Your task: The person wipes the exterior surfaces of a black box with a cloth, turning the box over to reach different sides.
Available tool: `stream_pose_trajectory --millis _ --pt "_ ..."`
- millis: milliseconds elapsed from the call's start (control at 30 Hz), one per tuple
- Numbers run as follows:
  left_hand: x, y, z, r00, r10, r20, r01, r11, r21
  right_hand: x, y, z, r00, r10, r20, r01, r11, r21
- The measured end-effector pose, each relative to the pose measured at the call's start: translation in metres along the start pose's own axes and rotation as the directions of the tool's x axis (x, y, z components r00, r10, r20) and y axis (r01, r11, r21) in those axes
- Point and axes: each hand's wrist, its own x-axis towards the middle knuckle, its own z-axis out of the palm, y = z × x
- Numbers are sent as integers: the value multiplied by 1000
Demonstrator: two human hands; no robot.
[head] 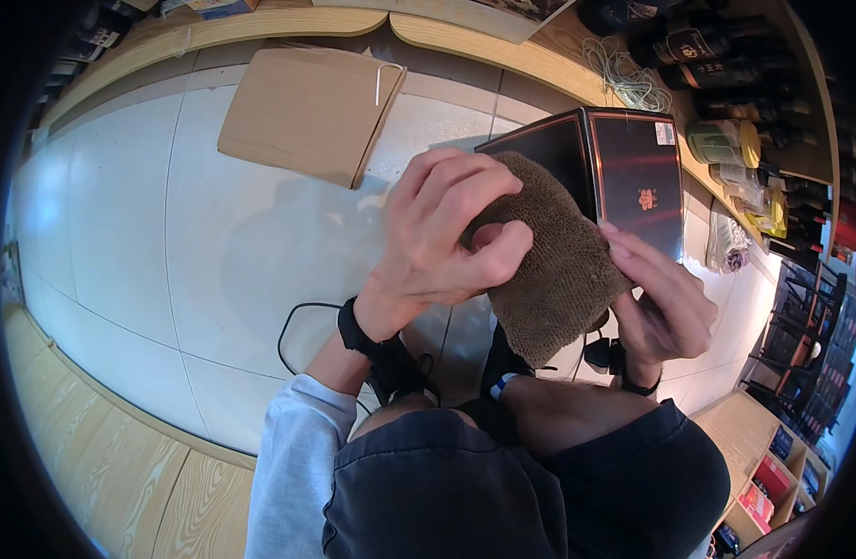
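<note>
A brown terry cloth [557,258] hangs in front of me between both hands. My left hand [452,230] grips its upper left side with curled fingers, the thumb pressing toward the fingertips. With thumb and fingers, my right hand [658,293] pinches the cloth's right edge. Just beyond the cloth, a black box with copper-coloured trim [634,178] stands on the tiled floor, two of its faces showing. The cloth and my left hand hide part of the box. Whether anything lies under the cloth, I cannot tell.
A flat cardboard box [309,112] lies on the floor tiles [113,209]. Dark bottles [693,49] and a coiled white cable [623,77] rest on the wooden shelf at right. A black cord [295,314] runs near my feet. Wooden cabinetry [113,447] borders the lower left.
</note>
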Motion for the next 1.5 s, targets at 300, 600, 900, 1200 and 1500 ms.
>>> stream_pose_trajectory --millis 300,600,900,1200,1500 --pt "4 0 -11 998 -23 53 17 993 116 2 0 0 999 -24 21 25 999 -48" --pt "0 -1 -13 970 -242 -22 240 968 -78 2 3 -6 1000 1 3 -1 999 -44" --pt "3 2 -16 919 -302 255 392 605 -693 0 2 -7 1000 -20 -10 20 999 -42" --pt "2 9 -9 911 -359 204 399 642 -655 0 1 -6 1000 19 -4 -19 1000 -25" --pt "3 11 -10 970 -242 9 221 868 -444 -1 3 -5 999 26 -21 -27 1000 -12"
